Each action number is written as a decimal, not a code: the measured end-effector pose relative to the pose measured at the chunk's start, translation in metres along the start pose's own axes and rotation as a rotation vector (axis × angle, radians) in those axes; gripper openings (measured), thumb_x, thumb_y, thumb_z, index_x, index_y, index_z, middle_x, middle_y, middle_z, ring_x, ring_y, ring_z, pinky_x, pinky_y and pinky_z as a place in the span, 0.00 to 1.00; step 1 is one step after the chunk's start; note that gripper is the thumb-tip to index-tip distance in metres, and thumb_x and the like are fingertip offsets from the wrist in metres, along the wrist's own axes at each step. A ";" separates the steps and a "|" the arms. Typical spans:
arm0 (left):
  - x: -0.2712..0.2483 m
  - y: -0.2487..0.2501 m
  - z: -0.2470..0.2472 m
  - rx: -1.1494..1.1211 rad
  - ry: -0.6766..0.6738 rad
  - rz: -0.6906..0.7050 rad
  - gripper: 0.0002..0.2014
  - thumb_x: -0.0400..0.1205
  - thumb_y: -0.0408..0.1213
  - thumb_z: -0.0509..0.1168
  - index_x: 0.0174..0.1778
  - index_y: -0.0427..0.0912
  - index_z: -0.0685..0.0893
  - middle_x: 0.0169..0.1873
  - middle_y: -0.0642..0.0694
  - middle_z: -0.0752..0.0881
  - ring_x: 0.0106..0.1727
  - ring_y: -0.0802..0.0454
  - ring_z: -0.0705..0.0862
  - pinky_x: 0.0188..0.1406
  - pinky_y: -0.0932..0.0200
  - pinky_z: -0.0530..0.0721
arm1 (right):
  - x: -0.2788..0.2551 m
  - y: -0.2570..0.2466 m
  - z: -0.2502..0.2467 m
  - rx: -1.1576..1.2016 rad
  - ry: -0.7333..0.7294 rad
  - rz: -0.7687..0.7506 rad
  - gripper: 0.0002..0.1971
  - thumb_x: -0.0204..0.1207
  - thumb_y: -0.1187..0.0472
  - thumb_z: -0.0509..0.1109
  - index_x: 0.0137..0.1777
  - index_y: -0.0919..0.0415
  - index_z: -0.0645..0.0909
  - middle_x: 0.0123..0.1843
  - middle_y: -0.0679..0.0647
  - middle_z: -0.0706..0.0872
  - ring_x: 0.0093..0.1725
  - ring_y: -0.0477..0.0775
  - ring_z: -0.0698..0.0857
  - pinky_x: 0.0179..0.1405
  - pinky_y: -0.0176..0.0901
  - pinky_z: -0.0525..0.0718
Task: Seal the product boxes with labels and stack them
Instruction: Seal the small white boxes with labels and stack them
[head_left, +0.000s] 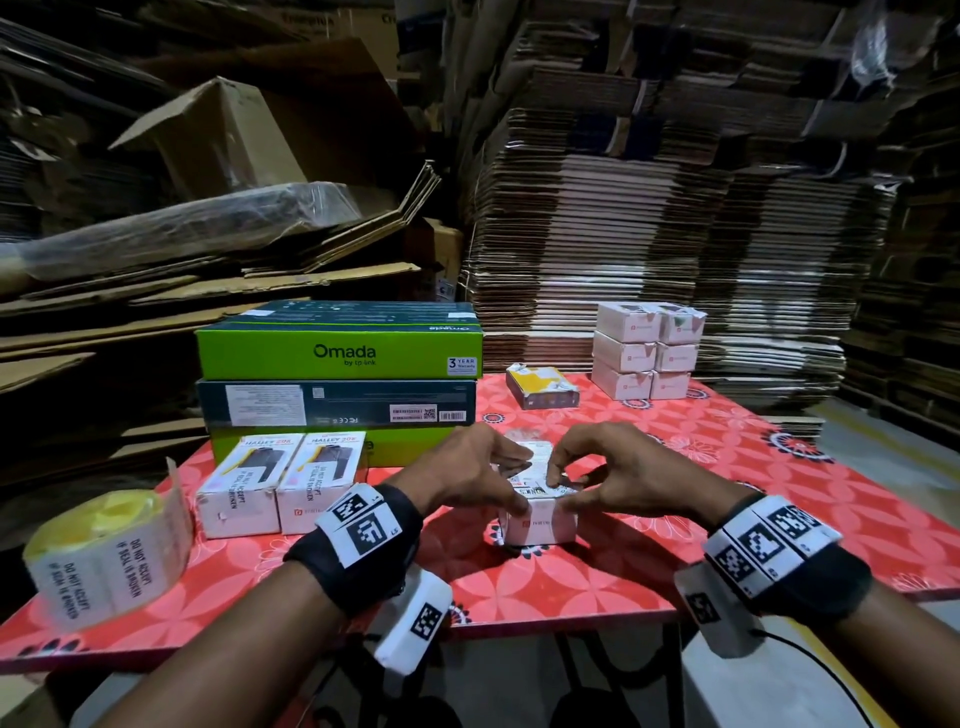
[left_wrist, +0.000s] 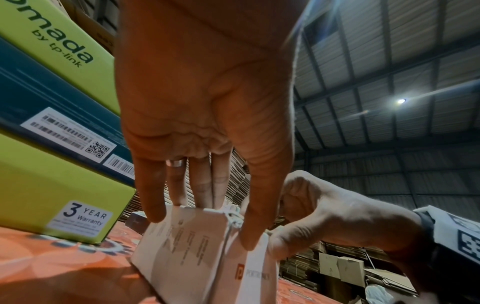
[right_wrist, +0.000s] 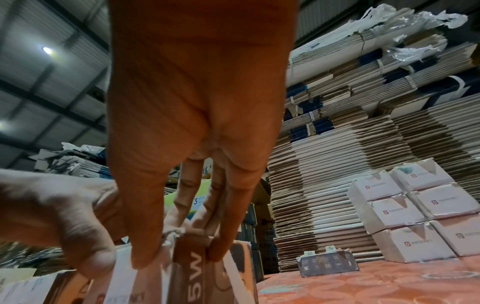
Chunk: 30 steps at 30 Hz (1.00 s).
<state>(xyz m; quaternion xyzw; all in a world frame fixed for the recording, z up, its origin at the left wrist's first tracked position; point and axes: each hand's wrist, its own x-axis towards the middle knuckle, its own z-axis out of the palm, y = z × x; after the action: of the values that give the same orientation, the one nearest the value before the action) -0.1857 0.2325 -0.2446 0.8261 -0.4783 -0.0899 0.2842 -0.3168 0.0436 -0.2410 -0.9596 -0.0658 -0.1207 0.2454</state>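
A small white product box (head_left: 540, 525) stands on the red table (head_left: 727, 467) in front of me. My left hand (head_left: 519, 480) holds it, thumb on the front face and fingers over the top; the left wrist view shows the thumb and fingers (left_wrist: 153, 205) astride the box (left_wrist: 187, 257). My right hand (head_left: 563, 492) pinches a black-on-white seal label (head_left: 543, 489) over the box's top front edge with index finger and thumb. The right wrist view shows the right hand (right_wrist: 182, 257) on the box (right_wrist: 192, 283). A roll of labels (head_left: 104, 551) lies at the table's left edge.
Two labelled white boxes (head_left: 275, 483) stand left of my hands, in front of stacked green and dark Omada cartons (head_left: 337, 374). A stack of several white boxes (head_left: 647, 353) sits at the back right, a yellow-and-dark box (head_left: 543, 387) beside it. Flattened cardboard piles surround the table.
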 end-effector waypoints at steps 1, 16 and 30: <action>0.000 0.000 0.000 0.001 0.000 -0.001 0.34 0.70 0.41 0.83 0.74 0.45 0.83 0.70 0.52 0.85 0.67 0.62 0.82 0.59 0.73 0.76 | 0.000 0.001 0.001 -0.014 0.008 -0.010 0.10 0.69 0.60 0.85 0.44 0.47 0.88 0.50 0.43 0.89 0.53 0.44 0.88 0.53 0.49 0.90; 0.000 -0.003 0.002 -0.023 0.022 -0.012 0.34 0.68 0.43 0.84 0.72 0.46 0.85 0.68 0.53 0.87 0.67 0.60 0.84 0.71 0.57 0.81 | 0.002 0.008 -0.004 0.270 0.023 0.059 0.03 0.76 0.64 0.80 0.47 0.62 0.90 0.45 0.56 0.94 0.47 0.50 0.92 0.50 0.36 0.85; -0.002 -0.003 0.002 -0.022 0.016 -0.018 0.34 0.67 0.44 0.84 0.71 0.50 0.86 0.65 0.55 0.88 0.65 0.59 0.85 0.68 0.55 0.83 | 0.007 -0.009 0.005 -0.084 0.005 -0.040 0.09 0.80 0.55 0.77 0.58 0.49 0.91 0.55 0.42 0.91 0.57 0.41 0.87 0.53 0.39 0.87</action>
<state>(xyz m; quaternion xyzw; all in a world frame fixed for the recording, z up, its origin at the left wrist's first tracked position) -0.1850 0.2342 -0.2480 0.8280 -0.4673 -0.0912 0.2961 -0.3105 0.0546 -0.2389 -0.9673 -0.0792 -0.1307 0.2026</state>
